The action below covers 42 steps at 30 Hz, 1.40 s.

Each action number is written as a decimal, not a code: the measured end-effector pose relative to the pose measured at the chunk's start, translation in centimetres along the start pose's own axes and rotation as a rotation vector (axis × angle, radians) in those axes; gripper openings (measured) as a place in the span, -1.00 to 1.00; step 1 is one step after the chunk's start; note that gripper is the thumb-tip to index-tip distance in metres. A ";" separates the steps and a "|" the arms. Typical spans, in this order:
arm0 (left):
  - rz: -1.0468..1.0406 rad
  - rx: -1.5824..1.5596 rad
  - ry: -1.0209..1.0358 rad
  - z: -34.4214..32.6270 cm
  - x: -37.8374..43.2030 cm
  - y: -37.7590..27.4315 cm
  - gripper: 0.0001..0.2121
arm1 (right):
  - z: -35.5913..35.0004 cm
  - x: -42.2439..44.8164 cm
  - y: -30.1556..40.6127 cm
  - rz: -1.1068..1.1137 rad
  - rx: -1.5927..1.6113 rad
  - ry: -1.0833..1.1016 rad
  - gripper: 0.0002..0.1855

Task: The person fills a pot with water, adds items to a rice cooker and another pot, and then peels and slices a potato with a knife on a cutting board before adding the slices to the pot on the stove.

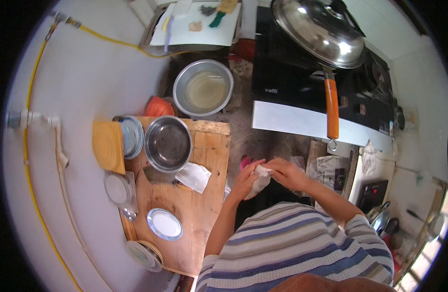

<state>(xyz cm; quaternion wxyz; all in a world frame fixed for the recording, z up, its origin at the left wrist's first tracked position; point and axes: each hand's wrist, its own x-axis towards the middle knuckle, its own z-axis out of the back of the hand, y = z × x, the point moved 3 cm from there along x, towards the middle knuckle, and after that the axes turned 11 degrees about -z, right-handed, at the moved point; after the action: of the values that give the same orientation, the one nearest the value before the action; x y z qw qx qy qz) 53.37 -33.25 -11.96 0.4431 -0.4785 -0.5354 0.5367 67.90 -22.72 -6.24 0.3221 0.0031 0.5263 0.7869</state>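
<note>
Before my body, both hands hold a whitish crumpled cloth or bag (260,183); which of the two it is I cannot tell. My left hand (244,180) grips its left side, while my right hand (288,174) pinches its upper end. Part of it hangs below the fingers. To the left stands a wooden table (205,215) with a metal bowl (168,144), a white paper or cloth piece (194,177) and a blue-rimmed plate (164,224). Beyond the table, a metal basin (203,87) holds cloudy liquid.
A lidded pan (318,33) with an orange handle (331,109) sits on the black stove (282,80), its handle jutting over the front edge. Stacked blue dishes (132,138) and a yellow board (109,146) stand by the wall. A yellow hose (28,175) runs along the wall.
</note>
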 end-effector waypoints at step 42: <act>-0.059 0.542 0.460 -7.2 0.0 0.8 -0.80 | -9.7 -21.6 -4.5 -0.793 0.222 -0.660 -0.69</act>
<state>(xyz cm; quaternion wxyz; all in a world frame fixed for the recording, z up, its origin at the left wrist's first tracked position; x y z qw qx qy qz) 60.51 -32.23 -12.54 0.6783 -0.4360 -0.2735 0.5244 83.95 -40.65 -7.12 0.7414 0.0852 0.4377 0.5014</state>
